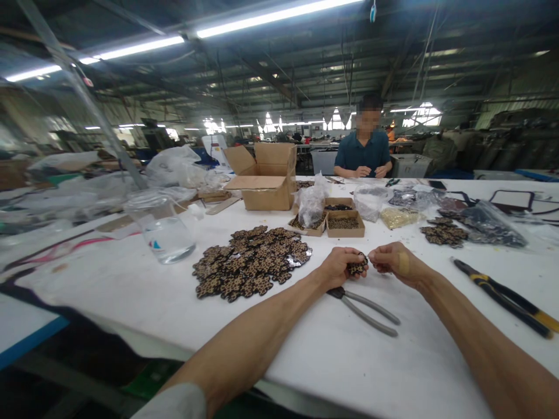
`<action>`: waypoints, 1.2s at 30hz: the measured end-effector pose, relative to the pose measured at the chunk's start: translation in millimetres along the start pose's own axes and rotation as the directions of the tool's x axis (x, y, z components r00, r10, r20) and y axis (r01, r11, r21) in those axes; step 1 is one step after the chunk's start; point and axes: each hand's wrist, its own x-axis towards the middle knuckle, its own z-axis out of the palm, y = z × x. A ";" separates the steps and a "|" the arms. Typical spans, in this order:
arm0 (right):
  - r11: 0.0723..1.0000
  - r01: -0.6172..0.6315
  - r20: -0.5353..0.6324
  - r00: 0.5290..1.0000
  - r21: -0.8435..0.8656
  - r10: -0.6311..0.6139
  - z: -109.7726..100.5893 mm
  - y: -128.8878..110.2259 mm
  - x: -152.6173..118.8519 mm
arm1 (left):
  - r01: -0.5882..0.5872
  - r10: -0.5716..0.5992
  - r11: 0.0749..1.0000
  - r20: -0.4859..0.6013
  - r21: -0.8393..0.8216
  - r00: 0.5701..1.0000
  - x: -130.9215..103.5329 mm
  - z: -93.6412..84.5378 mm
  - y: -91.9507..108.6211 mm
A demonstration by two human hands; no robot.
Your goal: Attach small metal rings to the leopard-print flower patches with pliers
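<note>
My left hand [336, 267] is closed around a small leopard-print patch [358, 266] with a dark edge. Just to its right, my right hand [392, 258] has thumb and fingers pinched together close to the patch; whatever sits in that pinch is too small to make out. A tan plaster is stuck on the back of this hand. Below my left hand lie grey-handled pliers [371, 314], their jaws partly under the hand. A pile of similar leopard-print patches [248, 265] spreads over the white table to the left.
Beyond my hands stand small cardboard trays [346, 233] of small parts, plastic bags [312, 205] and an open carton [267, 199]. A clear jug [163, 235] holds liquid at left. Yellow-black pliers [502, 298] lie right. Across the table is a co-worker [362, 152].
</note>
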 end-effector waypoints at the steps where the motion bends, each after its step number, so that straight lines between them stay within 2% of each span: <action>1: 0.999 0.002 -0.015 1.000 -0.033 -0.002 -1.6 -1.3 -0.4 | -0.001 0.001 1.000 0.004 -0.003 1.000 0.5 -0.8 -0.1; 5: 0.958 0.094 -0.062 0.991 -0.271 -0.114 -6.6 -9.6 -3.4 | 0.008 -0.008 1.000 0.010 -0.017 1.000 2.4 -3.8 -0.9; 11: 0.840 0.262 0.060 0.962 -0.476 -0.266 2.7 -24.6 -14.3 | 0.053 -0.050 0.997 0.055 -0.063 0.997 1.3 -3.8 0.3; 15: 0.723 0.358 0.109 0.923 -0.590 -0.368 10.0 -29.7 -21.4 | 0.183 -0.169 0.972 0.106 -0.144 0.980 -3.6 -1.9 6.7; 20: 0.614 0.402 0.138 0.892 -0.679 -0.431 12.7 -28.0 -22.9 | 0.328 -0.301 0.917 0.144 -0.229 0.943 -7.2 -2.8 13.0; 23: 0.596 0.404 0.149 0.890 -0.694 -0.430 12.7 -27.5 -22.8 | 0.349 -0.321 0.904 0.144 -0.247 0.936 -6.8 -4.0 13.4; 29: 0.617 0.418 0.171 0.892 -0.667 -0.420 10.5 -27.8 -23.6 | 0.316 -0.291 0.922 0.138 -0.225 0.947 -6.7 -3.2 16.5; 36: 0.639 0.422 0.171 0.893 -0.643 -0.417 10.8 -24.9 -21.9 | 0.391 -0.353 0.889 0.186 -0.239 0.917 -4.2 -8.4 16.5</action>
